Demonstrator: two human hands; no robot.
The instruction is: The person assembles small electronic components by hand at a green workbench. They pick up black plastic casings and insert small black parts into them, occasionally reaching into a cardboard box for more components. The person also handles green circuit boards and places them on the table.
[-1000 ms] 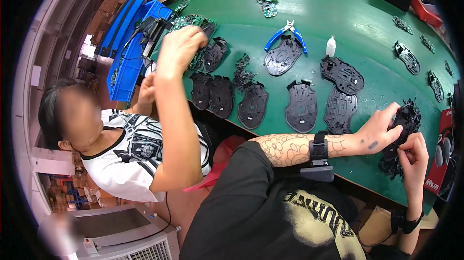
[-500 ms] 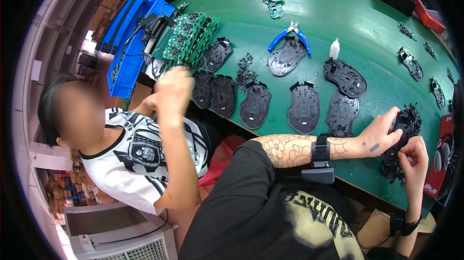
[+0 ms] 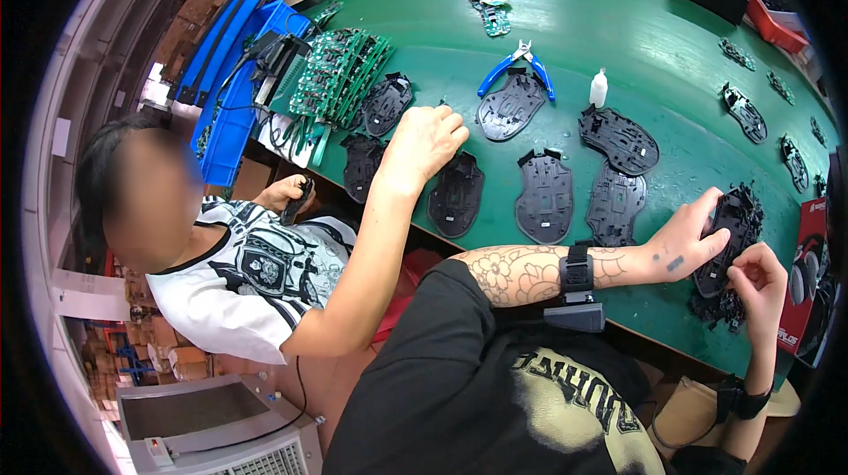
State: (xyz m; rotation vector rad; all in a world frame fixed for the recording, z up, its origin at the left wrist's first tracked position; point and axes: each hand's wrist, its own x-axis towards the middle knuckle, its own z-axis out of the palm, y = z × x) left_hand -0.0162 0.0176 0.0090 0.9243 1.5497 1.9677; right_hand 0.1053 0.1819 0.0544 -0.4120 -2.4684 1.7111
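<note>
At the right end of the green table, my left hand (image 3: 693,241) grips the side of a black plastic shell plate (image 3: 717,256), shaped like the base of a computer mouse. My right hand (image 3: 760,279) is at the plate's lower right edge, thumb and fingers pinched together; whatever is between them is too small to make out. Small black plastic parts (image 3: 720,312) lie heaped under and around the plate. Similar black shell plates (image 3: 543,197) lie in a row to the left, two of them overlapping (image 3: 618,141).
A co-worker's hand (image 3: 428,144) reaches over the table's left part; the other holds a black piece (image 3: 298,199). Beyond stand blue-handled cutters (image 3: 517,69), a white bottle (image 3: 599,88) and stacked green circuit boards (image 3: 340,73). A red box (image 3: 804,272) stands at far right.
The co-worker's raised hand has moved right and over the small parts and plates, and a black piece now shows in the other hand. My hands stay at the held plate.
</note>
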